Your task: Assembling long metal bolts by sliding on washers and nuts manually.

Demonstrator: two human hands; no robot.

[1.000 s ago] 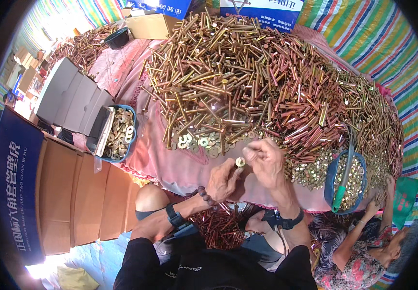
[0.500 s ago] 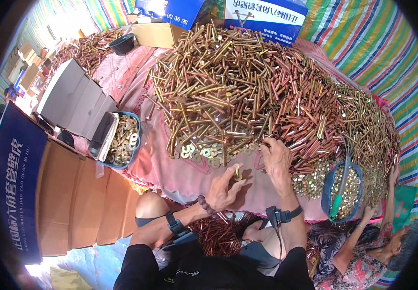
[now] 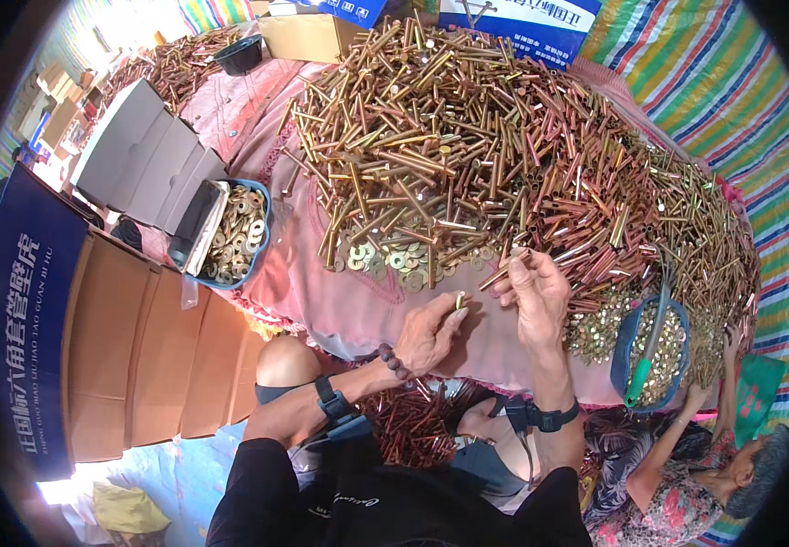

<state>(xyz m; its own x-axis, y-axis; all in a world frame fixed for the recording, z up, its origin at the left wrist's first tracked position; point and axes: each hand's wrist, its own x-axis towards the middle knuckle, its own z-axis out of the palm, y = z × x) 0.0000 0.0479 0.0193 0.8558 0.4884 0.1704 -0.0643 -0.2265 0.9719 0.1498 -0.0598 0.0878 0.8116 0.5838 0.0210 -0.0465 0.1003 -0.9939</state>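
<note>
My left hand [image 3: 427,335] is closed, its thumb and forefinger pinching a short brass-coloured bolt [image 3: 459,300] whose end sticks up; the rest is hidden in the fingers. To its right, palm turned partly up, my right hand [image 3: 540,294] grips a copper-coloured metal sleeve [image 3: 497,275] that points toward the left hand. The two hands are apart, over the pink cloth [image 3: 367,312]. Just beyond them lie flat washers [image 3: 405,259] along the front of a big heap of long yellowish bolts [image 3: 413,137]. Reddish sleeves [image 3: 586,210] make up the heap's right part.
A blue basket of washers [image 3: 265,239] stands at left beside an opened carton [image 3: 153,337]. At right, a blue basket [image 3: 621,351] holds small nuts and a green-handled tool [image 3: 635,383]. Another person [image 3: 686,492] reaches into the heap at lower right. Sleeves [image 3: 408,428] lie below the cloth's edge.
My right hand has drawn back from the heap's front edge and turned over, now with a sleeve in its fingers. My left hand has shifted slightly, its fingers closing more around the bolt.
</note>
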